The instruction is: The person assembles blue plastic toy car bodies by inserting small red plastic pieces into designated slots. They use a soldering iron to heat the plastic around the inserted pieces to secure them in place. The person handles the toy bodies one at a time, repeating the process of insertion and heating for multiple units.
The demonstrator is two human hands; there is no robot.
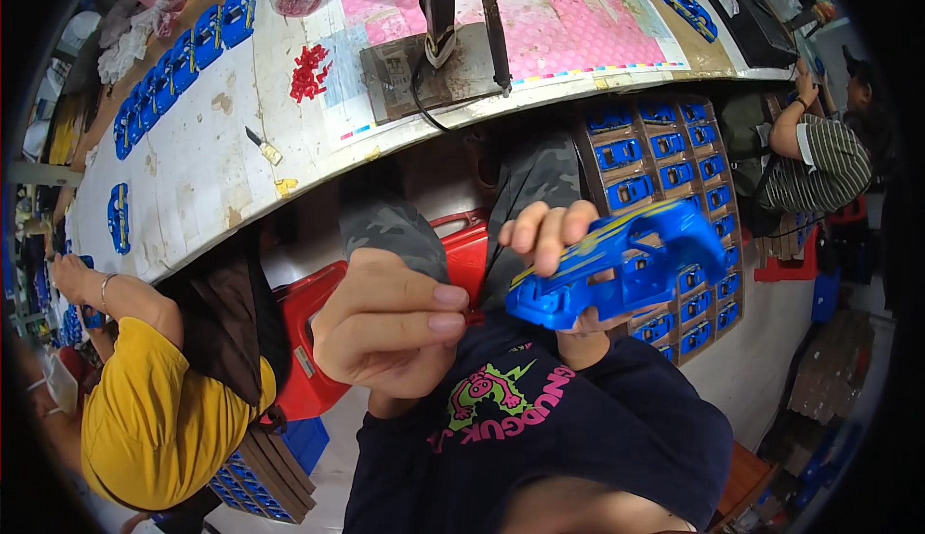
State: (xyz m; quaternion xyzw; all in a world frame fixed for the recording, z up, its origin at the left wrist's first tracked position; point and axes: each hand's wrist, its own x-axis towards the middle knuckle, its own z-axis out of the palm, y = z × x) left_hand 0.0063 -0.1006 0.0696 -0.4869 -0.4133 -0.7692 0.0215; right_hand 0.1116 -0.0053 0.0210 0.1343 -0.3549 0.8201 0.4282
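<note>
In my right hand (551,233) is a blue plastic toy car body (626,269) with yellow stripes, tilted so that its open windows and hollow inside show. The fingers of that hand lie over its striped top, and part of the palm shows below it. Close by on the left, my left hand (390,327) is closed in a pinch on a small red plastic piece (474,317). Only the tip of that piece sticks out, near the end of the car body but apart from it. More small red pieces (309,73) lie in a heap on the white worktable (236,115).
On the table stand a tool on a metal base (424,71), a craft knife (264,148) and a row of blue car bodies (183,62). A cardboard tray (665,163) of car bodies is at right. Co-workers sit at left, in a yellow shirt (159,409), and far right (833,163).
</note>
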